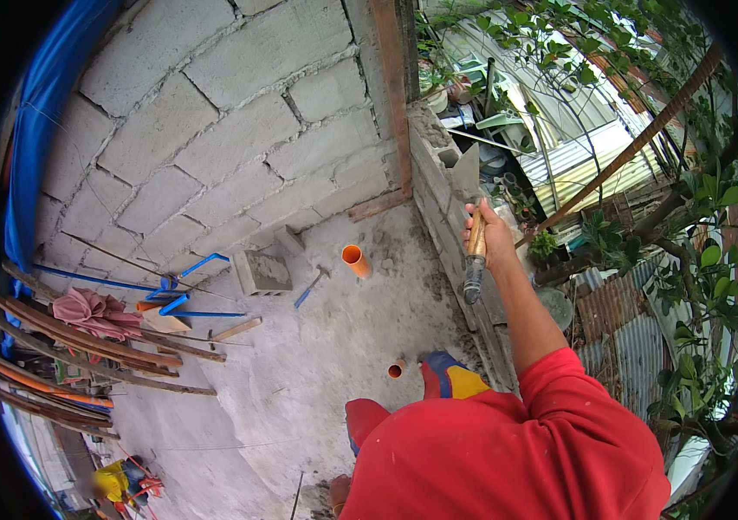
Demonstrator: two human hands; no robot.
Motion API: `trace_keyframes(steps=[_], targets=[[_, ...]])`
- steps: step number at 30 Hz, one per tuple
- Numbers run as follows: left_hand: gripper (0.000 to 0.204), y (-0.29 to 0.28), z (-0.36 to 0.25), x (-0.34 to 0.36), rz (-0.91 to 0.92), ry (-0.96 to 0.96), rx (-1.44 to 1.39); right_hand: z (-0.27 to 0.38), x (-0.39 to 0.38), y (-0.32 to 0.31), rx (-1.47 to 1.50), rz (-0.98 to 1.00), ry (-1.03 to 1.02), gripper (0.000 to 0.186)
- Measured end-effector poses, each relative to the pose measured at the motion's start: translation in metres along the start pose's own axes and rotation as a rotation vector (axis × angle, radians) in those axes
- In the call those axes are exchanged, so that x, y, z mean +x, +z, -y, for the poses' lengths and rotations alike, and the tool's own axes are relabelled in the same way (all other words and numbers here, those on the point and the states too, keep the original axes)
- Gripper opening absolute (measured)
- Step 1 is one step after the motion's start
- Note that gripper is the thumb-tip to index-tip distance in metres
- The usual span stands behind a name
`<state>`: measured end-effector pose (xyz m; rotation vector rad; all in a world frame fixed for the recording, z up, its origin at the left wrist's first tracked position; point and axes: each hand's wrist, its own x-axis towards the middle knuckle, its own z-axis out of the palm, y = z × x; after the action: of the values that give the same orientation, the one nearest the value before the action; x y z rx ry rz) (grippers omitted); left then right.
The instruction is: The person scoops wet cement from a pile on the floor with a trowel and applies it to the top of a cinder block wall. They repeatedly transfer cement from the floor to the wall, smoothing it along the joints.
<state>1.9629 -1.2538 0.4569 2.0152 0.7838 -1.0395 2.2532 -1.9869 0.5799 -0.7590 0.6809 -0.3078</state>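
Right hand [492, 236] at 3 o'clock, fingers wrapped round the wooden handle of a trowel [476, 236]. Left hand out of view; its state cannot be told. Clock taken on the head view, 12 at top.

Trowel sits between 2 and 3 o'clock, blade pointing toward 1, just beside or over the top of a low block wall [441, 204]. Contact between blade and wall: cannot tell. No heaped mortar made out on the blade.

Done, by the look of it: tall block wall [239, 130] at 11 o'clock, courses up and joints mortared, a timber post [392, 104] at its 12 o'clock end. Low wall stands too, running from 1 round to 4. Orange pipe [356, 262] set upright in the floor near the clock's centre; a smaller pipe stub [395, 371] close to 6.

Left, as judged: tall wall's face bare, joints rough, no smooth coat on it. Low wall far shorter than its neighbour, an open block cell showing near its top at 1. Loose hollow block [263, 273] at 9, unlaid; hammer [310, 289] just beside it, nearer the centre. No mortar heap made out.
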Motion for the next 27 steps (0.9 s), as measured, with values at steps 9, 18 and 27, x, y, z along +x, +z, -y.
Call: trace_keyframes(steps=[9,18,27], targets=[[0.036,-0.068,-0.07,0.102,0.051,0.172,0.253,-0.052,0.054,-0.015,0.712,0.11,0.149,0.055],[0.041,-0.243,-0.22,0.264,0.11,0.212,0.286,-0.061,0.029,0.017,0.795,0.084,0.021,0.051],[0.035,-0.3,-0.435,0.298,-0.01,0.192,-0.042,-0.058,0.088,0.062,0.877,-0.185,0.024,0.048]])
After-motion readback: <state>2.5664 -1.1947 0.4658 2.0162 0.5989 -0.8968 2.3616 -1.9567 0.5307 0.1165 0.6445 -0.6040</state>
